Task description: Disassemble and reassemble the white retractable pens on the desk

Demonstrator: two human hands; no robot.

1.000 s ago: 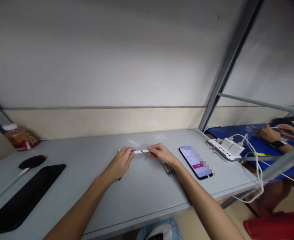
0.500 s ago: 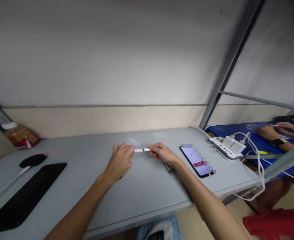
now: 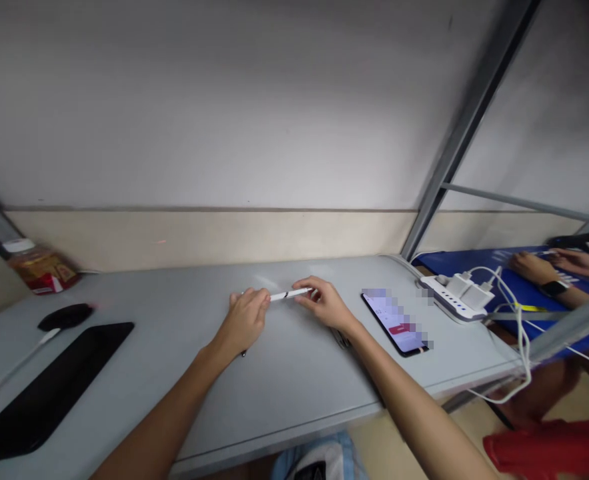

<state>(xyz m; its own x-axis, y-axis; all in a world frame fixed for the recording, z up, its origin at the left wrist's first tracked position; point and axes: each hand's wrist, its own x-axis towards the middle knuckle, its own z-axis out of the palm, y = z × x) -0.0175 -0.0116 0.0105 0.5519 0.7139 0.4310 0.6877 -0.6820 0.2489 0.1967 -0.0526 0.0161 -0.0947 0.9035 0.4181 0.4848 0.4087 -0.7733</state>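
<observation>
Both my hands meet over the middle of a grey table (image 3: 284, 373). A thin white pen (image 3: 288, 294) with a dark ring spans between them, just above the table. My left hand (image 3: 244, 321) pinches its left end with curled fingers. My right hand (image 3: 324, 303) pinches its right end between thumb and fingertips. Under my right wrist lie a few dark pens (image 3: 341, 339), mostly hidden. A dark tip pokes out below my left hand.
A lit phone (image 3: 397, 323) lies right of my hand, then a white power strip (image 3: 454, 298) with chargers and cables. At left are a black pad (image 3: 44, 387), a black mouse (image 3: 65, 315) and a jar (image 3: 41, 268). Another person's hands (image 3: 557, 263) work at the blue table, far right.
The white pen has tilted, its right end lifted slightly, and my right hand has shifted a little up and right along it. The view has drifted slightly.
</observation>
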